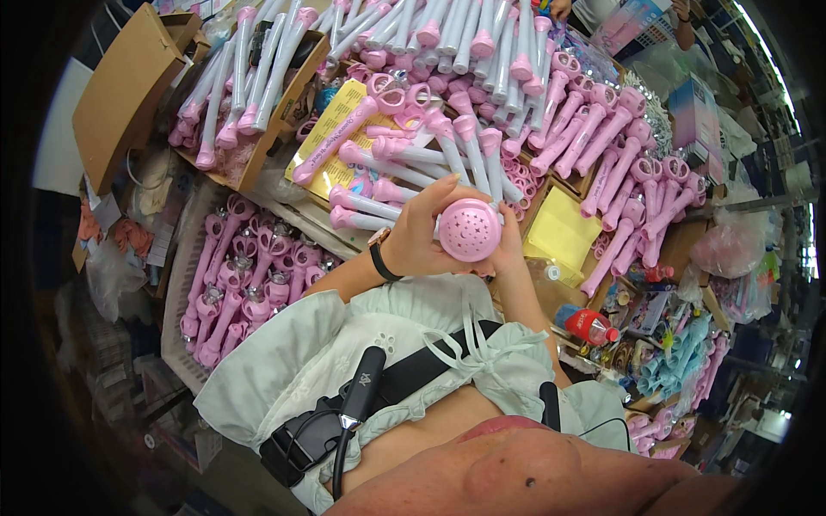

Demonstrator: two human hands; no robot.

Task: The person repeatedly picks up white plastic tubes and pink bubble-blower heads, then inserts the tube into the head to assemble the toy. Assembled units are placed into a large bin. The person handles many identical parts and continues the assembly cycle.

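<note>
Both my hands are raised in front of my chest around a pink toy wand piece. Its round end faces up, with small star and moon cutouts. The rest of its body is hidden behind my hands. My left hand, with a dark watch band at the wrist, wraps its left side, fingers curled. On the right side my right hand closes around it. Just beyond lie white-and-pink wand handles and a pink wand with a ring-shaped head on a yellow printed sheet.
A crate of finished pink wands stands at left. A cardboard box holds white handles. More pink wands are piled at right, near a yellow pad and a red-labelled bottle. Another person's hand shows at the far edge.
</note>
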